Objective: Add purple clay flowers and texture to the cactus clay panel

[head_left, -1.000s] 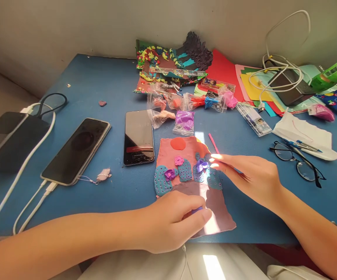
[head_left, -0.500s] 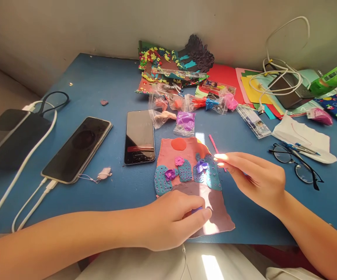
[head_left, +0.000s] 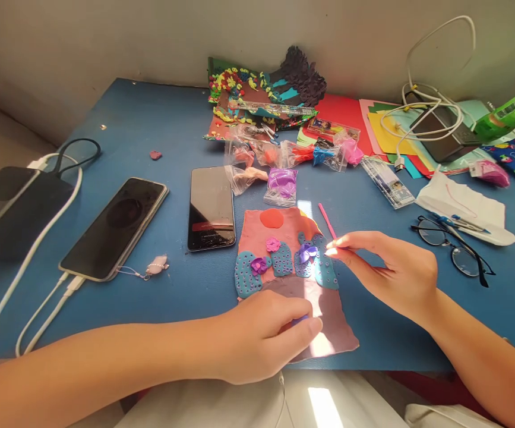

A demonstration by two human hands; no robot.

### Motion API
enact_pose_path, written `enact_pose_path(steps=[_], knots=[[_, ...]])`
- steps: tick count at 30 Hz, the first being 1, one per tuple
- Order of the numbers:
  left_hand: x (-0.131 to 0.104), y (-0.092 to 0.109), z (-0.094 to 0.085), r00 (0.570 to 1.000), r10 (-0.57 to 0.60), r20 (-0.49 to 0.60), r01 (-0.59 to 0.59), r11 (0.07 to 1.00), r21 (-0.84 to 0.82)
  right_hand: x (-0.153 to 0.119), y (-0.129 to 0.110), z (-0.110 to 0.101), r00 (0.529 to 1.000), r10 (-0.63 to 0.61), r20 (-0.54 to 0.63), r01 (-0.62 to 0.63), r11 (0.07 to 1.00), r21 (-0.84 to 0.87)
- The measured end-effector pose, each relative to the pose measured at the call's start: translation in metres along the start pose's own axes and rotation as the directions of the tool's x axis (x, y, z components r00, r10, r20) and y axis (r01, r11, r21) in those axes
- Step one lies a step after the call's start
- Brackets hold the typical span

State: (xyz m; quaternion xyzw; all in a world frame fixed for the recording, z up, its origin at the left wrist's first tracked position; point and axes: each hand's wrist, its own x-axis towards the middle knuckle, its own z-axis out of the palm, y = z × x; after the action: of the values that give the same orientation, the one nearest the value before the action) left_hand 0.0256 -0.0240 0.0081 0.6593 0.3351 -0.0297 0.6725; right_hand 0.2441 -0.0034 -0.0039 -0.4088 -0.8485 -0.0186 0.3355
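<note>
A clay picture [head_left: 284,309] lies in front of me. It has a pink sky, an orange sun [head_left: 271,218], a brown ground and teal cactus shapes [head_left: 248,276] with dots and purple and pink flowers. My left hand [head_left: 266,336] is closed over the lower part of the picture, with a bit of blue-purple clay [head_left: 300,320] showing between thumb and forefinger. By the picture's right edge, my right hand [head_left: 386,273] has thumb and forefinger in a pinch; anything between them is too small to tell. A pink stick [head_left: 326,220] lies just beyond those fingertips.
Two phones [head_left: 212,208] [head_left: 114,229] and a black box [head_left: 16,208] with white cables are on the left. Bagged clay [head_left: 281,184] and a decorated clay piece [head_left: 248,89] lie behind. Eyeglasses [head_left: 455,246], tissue [head_left: 491,208] and coloured papers [head_left: 337,119] are right.
My right thumb and forefinger have shifted slightly and now cover the lower end of the pink stick. The left hand stays almost still. The view has shifted a little.
</note>
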Motion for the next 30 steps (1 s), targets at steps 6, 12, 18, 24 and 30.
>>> enact_pose_path(steps=[6,12,18,24,30], knots=[[-0.0003,-0.0025,0.0016,0.999,0.034,-0.031,-0.034,0.999,-0.003,-0.0003,0.0000,-0.0008,0.996,-0.082,0.015,0.082,0.997,0.010],[-0.0010,0.0022,-0.0013,1.000,0.002,0.008,-0.002,1.000,0.009,-0.0008,0.0022,0.0021,0.998,-0.056,0.041,0.057,0.998,-0.033],[-0.0010,0.0050,-0.0026,1.000,-0.013,0.010,0.013,1.000,0.024,-0.0018,0.0044,0.0063,0.989,-0.094,0.113,0.093,0.996,0.018],[0.0004,0.0030,-0.0025,1.000,-0.001,0.019,0.001,1.000,0.011,-0.0071,0.0028,0.0030,0.991,-0.068,0.112,0.069,0.998,0.000],[0.0001,0.0041,-0.0024,1.000,-0.008,0.012,0.008,1.000,0.010,-0.0087,0.0027,0.0046,0.989,-0.103,0.102,0.094,0.992,0.089]])
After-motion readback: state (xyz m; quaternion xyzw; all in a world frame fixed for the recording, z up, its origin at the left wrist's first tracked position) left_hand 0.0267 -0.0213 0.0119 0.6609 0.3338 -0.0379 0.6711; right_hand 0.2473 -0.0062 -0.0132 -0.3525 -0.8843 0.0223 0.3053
